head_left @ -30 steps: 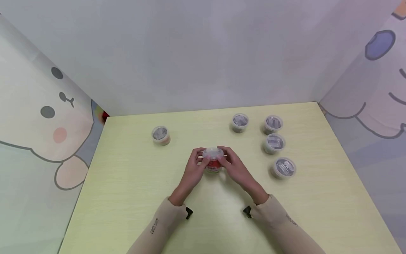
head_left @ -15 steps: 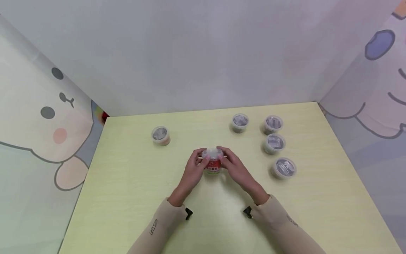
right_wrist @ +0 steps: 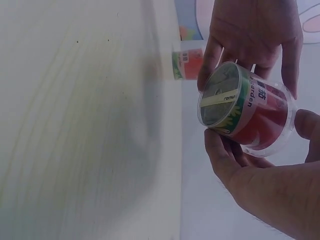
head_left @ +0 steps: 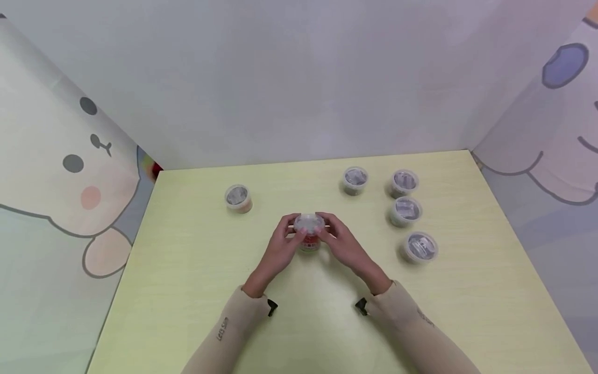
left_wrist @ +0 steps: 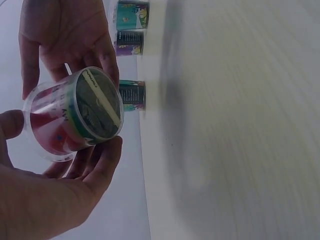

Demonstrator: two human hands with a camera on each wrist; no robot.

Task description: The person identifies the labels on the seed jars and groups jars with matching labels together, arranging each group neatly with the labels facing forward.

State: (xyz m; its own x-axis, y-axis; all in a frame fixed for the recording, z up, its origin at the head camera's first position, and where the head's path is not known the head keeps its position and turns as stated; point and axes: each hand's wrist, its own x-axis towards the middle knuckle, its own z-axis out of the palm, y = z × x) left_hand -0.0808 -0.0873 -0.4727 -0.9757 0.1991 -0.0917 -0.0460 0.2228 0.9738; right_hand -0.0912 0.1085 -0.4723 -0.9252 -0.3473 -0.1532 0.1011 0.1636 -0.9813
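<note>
Both hands hold one small clear plastic cup [head_left: 309, 242] with a lid and a red and green label, near the middle of the table. My left hand [head_left: 279, 248] grips its left side, the thumb at the near side of the lid rim and fingers behind. On the opposite side my right hand [head_left: 347, 248] grips it in the same way. In the left wrist view the cup [left_wrist: 55, 120] is raised above the tabletop. A pale strip lies across dark contents at its clear base, which the right wrist view also shows on the cup [right_wrist: 220, 100].
Similar lidded cups stand on the pale yellow table [head_left: 187, 291]. One cup [head_left: 238, 198] is at the back left, another cup [head_left: 355, 181] at the back. Three more, including the nearest cup [head_left: 420, 248], stand on the right. A white curtain [head_left: 299, 83] rises behind the table.
Both hands and the cup have shifted slightly left and away. The cup has tilted, so more of its lid and less of its label shows. The other cups stay put.
</note>
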